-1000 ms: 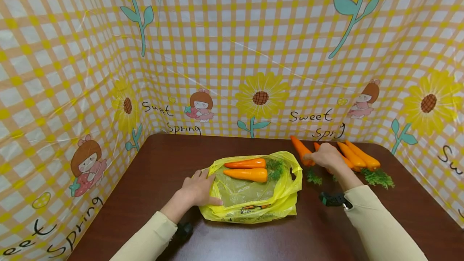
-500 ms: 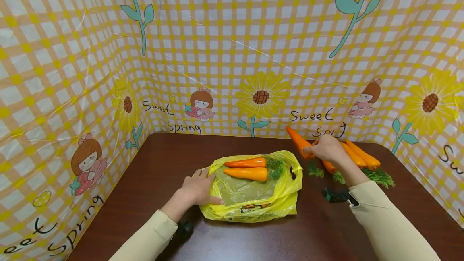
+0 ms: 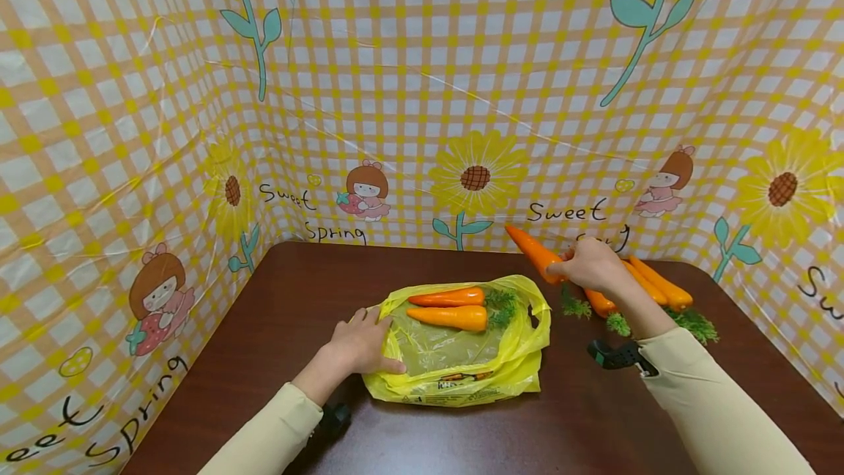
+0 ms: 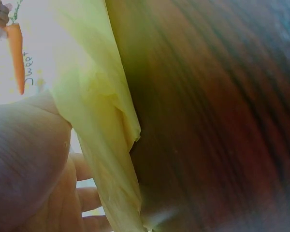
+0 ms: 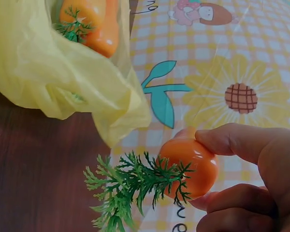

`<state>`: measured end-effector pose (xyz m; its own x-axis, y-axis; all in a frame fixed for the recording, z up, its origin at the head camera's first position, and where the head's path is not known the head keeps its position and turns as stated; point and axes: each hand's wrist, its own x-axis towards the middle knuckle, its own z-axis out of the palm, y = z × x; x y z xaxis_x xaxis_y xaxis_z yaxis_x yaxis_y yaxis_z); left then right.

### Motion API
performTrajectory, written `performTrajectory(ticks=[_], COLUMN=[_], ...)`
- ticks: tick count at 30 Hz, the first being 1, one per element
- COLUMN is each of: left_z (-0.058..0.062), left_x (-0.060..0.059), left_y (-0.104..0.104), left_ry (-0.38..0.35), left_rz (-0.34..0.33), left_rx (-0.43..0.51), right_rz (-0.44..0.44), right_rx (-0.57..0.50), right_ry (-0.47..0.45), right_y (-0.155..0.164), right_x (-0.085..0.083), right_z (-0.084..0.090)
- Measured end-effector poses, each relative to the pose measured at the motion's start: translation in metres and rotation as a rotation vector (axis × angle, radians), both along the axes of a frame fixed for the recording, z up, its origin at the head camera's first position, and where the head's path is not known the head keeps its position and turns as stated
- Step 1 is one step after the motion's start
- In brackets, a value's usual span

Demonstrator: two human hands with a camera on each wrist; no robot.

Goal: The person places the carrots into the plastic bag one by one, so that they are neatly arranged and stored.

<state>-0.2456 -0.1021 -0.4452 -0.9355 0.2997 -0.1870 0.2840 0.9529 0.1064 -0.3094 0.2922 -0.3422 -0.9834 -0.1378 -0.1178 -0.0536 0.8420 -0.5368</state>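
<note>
My right hand (image 3: pixel 592 267) pinches an orange carrot (image 3: pixel 532 251) by its thick leafy end, holding it up off the table with its tip pointing up and left. In the right wrist view, thumb and fingertips press the carrot's round top (image 5: pixel 195 166), and green leaves (image 5: pixel 130 186) hang from it. A yellow plastic bag (image 3: pixel 521 361) lies with its mouth open in the middle of the table. Two carrots (image 3: pixel 451 317) lie side by side inside, leaves to the right. My left hand (image 3: pixel 359 343) rests spread on the bag's left edge, thumb over the rim.
Several more carrots (image 3: pixel 662 283) with green tops lie at the table's back right, partly hidden behind the right hand and forearm. The dark brown table (image 3: pixel 316 277) is walled in by a checked sunflower cloth (image 3: pixel 409 108) at the back and both sides.
My right hand has lifted its carrot from the table and brought it slightly left and up, the tip tilting further left. The left hand and the bag have stayed put.
</note>
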Motion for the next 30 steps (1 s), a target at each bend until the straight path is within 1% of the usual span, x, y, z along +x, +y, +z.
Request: performTrajectory(ticks=[5,9,17,26,30], left_z=[0.000,-0.001,-0.002,-0.002,-0.002], left_x=[0.002,0.001,0.000,0.000,-0.002], left_y=[-0.001,-0.002,-0.001,-0.001,0.000], left_ry=[-0.006,-0.004,-0.012,-0.012,-0.008], left_rz=[0.009,0.006,0.001,-0.004,-0.003], left_rx=[0.005,0.006,0.003,-0.012,-0.018], right_rz=[0.024,0.042,0.063,0.133,0.150], right_rx=[0.023,0.041,0.053,0.108,0.125], right_ry=[0.020,0.032,0.019,0.073,0.080], right_y=[-0.009,-0.014,-0.022,-0.036,-0.043], right_x=[0.004,0.004,0.010,0.018,0.020], right_z=[0.007,0.010,0.016,0.026,0.030])
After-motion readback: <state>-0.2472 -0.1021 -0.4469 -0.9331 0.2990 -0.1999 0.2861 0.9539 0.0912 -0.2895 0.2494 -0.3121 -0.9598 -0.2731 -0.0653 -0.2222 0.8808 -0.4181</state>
